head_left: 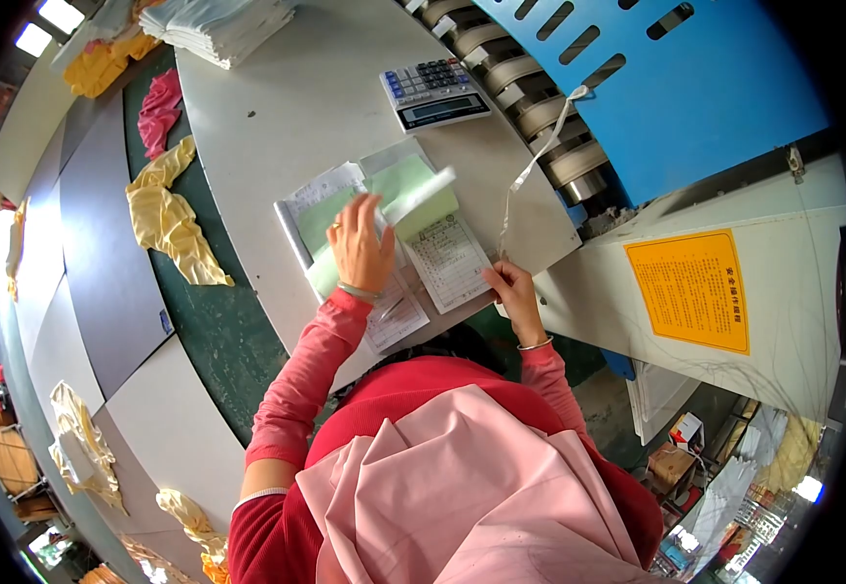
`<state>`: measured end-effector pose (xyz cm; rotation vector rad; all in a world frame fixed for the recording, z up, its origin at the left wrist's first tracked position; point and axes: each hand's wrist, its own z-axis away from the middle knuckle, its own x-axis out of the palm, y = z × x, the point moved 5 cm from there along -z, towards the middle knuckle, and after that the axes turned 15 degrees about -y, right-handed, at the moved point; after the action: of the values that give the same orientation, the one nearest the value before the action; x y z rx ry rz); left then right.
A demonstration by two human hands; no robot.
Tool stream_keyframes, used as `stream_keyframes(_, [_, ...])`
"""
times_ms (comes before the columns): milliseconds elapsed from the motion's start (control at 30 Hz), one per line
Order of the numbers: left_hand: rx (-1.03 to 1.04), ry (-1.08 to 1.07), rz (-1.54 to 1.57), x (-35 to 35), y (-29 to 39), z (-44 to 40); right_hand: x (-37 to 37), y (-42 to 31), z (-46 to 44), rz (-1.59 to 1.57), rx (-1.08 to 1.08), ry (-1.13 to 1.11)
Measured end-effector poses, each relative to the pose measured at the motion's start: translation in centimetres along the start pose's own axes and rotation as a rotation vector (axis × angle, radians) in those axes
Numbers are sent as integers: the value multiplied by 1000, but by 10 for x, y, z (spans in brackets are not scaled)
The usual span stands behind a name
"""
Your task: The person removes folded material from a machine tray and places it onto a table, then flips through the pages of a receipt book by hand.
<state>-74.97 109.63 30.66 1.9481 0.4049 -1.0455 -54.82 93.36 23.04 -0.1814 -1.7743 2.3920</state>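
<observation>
An open form book with green and white sheets lies on the grey table in front of me. My left hand is over its middle, fingers stretched out and thumb apart, beside a partly lifted, curling page. A printed white form with handwriting lies on the book's right side. At that form's lower right edge, my right hand pinches the paper between thumb and fingers. Another written sheet shows below my left wrist. Part of the book is hidden behind my left hand.
A calculator sits on the table beyond the book. A white cord hangs from the blue machine cover, beside rollers. Stacked papers lie at the far left. Yellow cloth hangs left of the table.
</observation>
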Motion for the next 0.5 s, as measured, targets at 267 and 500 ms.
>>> stream_keyframes(267, [368,-463,79,36,15,36,2,-3,-2,-3,-7,62])
stream_keyframes(500, [371,-464,48,36,27,44,2,0,-5,264,33,178])
